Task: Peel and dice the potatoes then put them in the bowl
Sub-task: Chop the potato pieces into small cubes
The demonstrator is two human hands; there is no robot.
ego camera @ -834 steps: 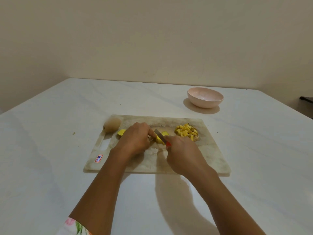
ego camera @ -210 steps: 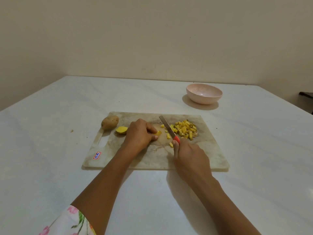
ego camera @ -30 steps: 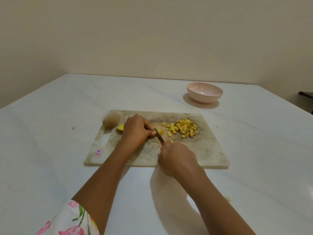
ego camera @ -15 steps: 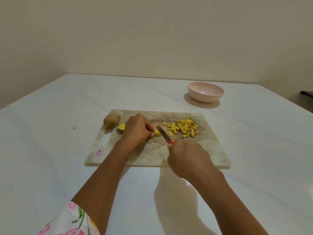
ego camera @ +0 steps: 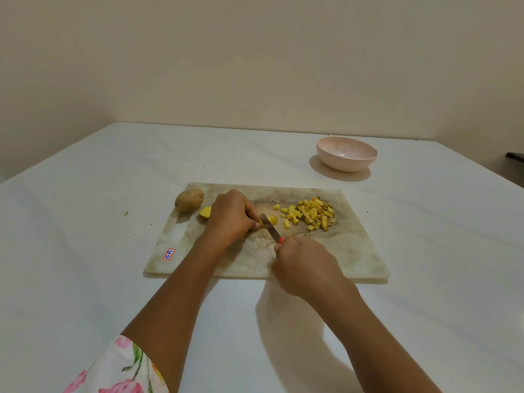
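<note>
A marbled cutting board (ego camera: 354, 251) lies on the white table. My left hand (ego camera: 231, 215) holds down a yellow potato piece (ego camera: 272, 220) at its fingertips. My right hand (ego camera: 304, 263) grips an orange-handled knife (ego camera: 270, 228), whose blade rests against that piece. A pile of yellow diced potato (ego camera: 312, 214) sits on the right part of the board. Behind my left hand a peeled potato piece (ego camera: 205, 212) shows. A whole unpeeled potato (ego camera: 189, 199) rests at the board's far left corner. The pink bowl (ego camera: 346, 153) stands beyond the board, to the right.
A few small scraps (ego camera: 126, 213) lie on the table left of the board. A dark object (ego camera: 516, 158) shows at the right edge past the table. A beige wall stands behind the table.
The knife blade has come down and left onto the potato piece beside my left fingertips. My right hand has shifted slightly left. My left hand has stayed in place.
</note>
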